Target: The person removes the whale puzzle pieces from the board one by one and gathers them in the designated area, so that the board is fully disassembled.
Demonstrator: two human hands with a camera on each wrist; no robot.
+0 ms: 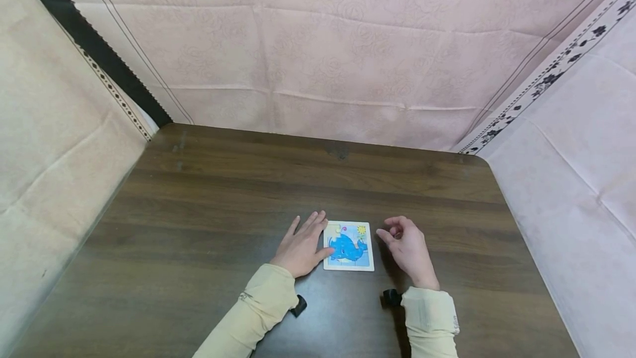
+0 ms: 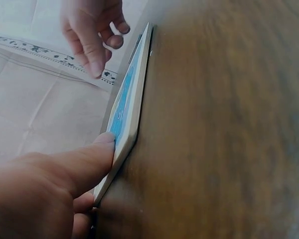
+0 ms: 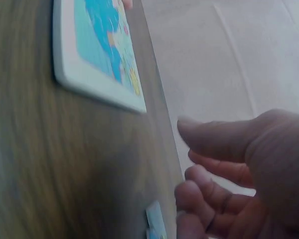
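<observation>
- Pale pink cloth with a faint rose pattern and pressed creases forms the back drape [image 1: 323,59], flanked by a cream left drape [image 1: 54,137] and a whitish right drape [image 1: 561,164].
- A dark brown wood-grain tabletop [image 1: 223,192] with rounded far corners spreads between the drapes, its surface marked by a few pale scuffs near the far edge and a soft sheen near the person.
- A black strip [image 1: 94,37] with a scalloped edge slants down the upper left corner; opposite, a black floral border [image 1: 551,76] trims the right drape.
- Pale yellow sleeves [image 1: 248,314] cover both forearms, which reach in from the near side.
- The left hand [image 1: 300,247] lies with fingers extended and apart, its thumb resting on the puzzle's left edge.
- The right hand [image 1: 409,247], thumb and fingertips apart and loosely bent, hangs over the wood just right of the puzzle, with nothing seen in its grasp.
- A square, white-framed puzzle [image 1: 350,250] showing a blue whale and a yellow sun lies flat on the near half of the table, between the hands.
- A small, pale-and-blue flat piece [image 3: 154,216], partly hidden, lies on the wood beyond the right fingers in the right wrist view.
</observation>
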